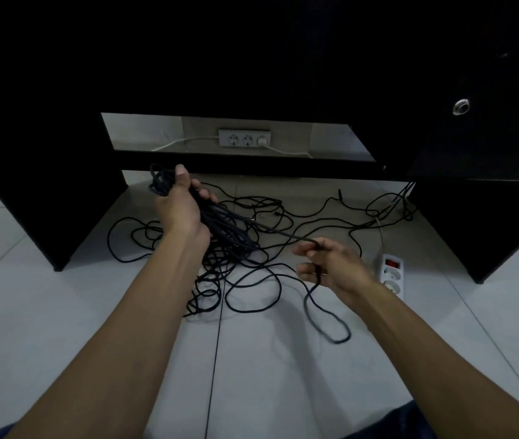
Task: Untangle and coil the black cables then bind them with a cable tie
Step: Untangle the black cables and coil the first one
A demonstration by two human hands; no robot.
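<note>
My left hand (180,205) grips a bundle of coiled black cable (229,231), whose loops stick out above the thumb and hang down below the palm. A taut strand runs from that bundle to my right hand (327,264), which pinches it between thumb and fingers; the cable passes through the curled fingers and drops to a loose loop (331,324) on the floor. More tangled black cable (251,270) sprawls over the tiles between and beyond my hands. No cable tie is visible.
A black desk (45,201) stands over the work area, its side panels left and right. A white power strip (391,274) with a red switch lies on the floor by my right hand. White wall sockets (244,137) with white leads sit behind the desk.
</note>
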